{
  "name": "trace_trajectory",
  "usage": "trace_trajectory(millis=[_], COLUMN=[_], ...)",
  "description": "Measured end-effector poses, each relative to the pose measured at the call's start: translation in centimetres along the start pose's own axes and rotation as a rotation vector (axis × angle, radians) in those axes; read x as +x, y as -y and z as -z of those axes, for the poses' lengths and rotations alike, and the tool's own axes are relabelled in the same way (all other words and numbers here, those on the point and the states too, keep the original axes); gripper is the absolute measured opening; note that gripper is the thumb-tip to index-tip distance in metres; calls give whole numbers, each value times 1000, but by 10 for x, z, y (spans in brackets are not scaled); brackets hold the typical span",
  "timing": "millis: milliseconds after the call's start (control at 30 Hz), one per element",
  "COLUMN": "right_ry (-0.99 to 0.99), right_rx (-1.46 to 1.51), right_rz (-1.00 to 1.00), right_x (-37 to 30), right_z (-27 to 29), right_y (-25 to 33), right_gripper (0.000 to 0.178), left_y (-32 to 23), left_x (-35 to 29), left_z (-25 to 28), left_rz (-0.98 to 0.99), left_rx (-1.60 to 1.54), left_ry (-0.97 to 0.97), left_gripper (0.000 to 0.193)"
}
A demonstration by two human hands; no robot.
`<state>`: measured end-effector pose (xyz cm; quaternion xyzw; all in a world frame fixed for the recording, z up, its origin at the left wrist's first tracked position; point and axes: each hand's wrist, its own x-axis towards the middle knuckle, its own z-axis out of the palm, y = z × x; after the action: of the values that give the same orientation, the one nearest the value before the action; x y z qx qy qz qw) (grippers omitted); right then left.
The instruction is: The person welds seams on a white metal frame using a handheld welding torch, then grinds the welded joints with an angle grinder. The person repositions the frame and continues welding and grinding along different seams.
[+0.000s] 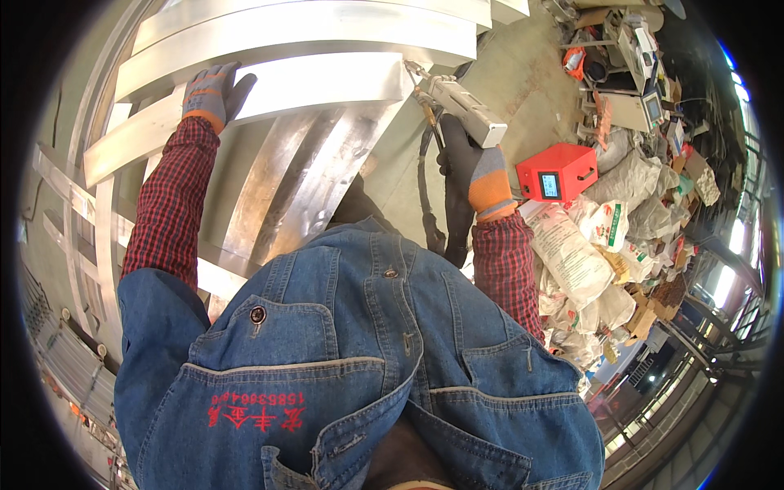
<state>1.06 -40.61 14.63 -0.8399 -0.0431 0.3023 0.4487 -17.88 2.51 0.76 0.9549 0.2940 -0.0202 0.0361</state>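
My left hand [214,96], in a grey and orange work glove, rests on a shiny rectangular metal beam [318,82] with its fingers stretched out and thumb apart. My right hand [476,167], in a dark and orange glove, is wrapped round a handheld welding gun [467,108] with a long white body. The gun's thin nozzle [415,69] is at the beam's right end; whether it touches the metal, I cannot tell. A dark hose [426,180] hangs beneath the gun. Two duller metal bars [306,175] slope below the beam toward my body.
More silvery beams [302,28] lie alongside at the far side. A metal frame [106,237] stands at the left. To the right are a red box machine [558,171] with a screen and handle, piled white sacks [572,249] and a cluttered cart [625,106].
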Motion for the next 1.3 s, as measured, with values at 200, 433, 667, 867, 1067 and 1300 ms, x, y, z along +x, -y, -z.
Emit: trace_trajectory(millis=[200, 433, 667, 867, 1067, 1300], right_ry=[-2, 6, 22, 16, 6, -2], right_rx=[-21, -30, -79, -97, -89, -105], right_rz=[-8, 26, 13, -4, 10, -13], right_x=[4, 6, 5, 5, 7, 5], right_z=[-3, -3, -2, -2, -4, -3], right_y=[1, -3, 2, 4, 2, 3], right_gripper=[46, 45, 47, 47, 44, 43], left_y=[2, 2, 1, 2, 2, 1], left_x=[0, 0, 1, 0, 0, 1], left_z=[-3, -2, -2, -1, -1, -1], left_rz=[-8, 1, 4, -3, 3, 11], left_rx=[-2, -8, 19, 5, -1, 16], left_ry=[-5, 6, 12, 17, 9, 25], left_gripper=[61, 61, 62, 63, 62, 62])
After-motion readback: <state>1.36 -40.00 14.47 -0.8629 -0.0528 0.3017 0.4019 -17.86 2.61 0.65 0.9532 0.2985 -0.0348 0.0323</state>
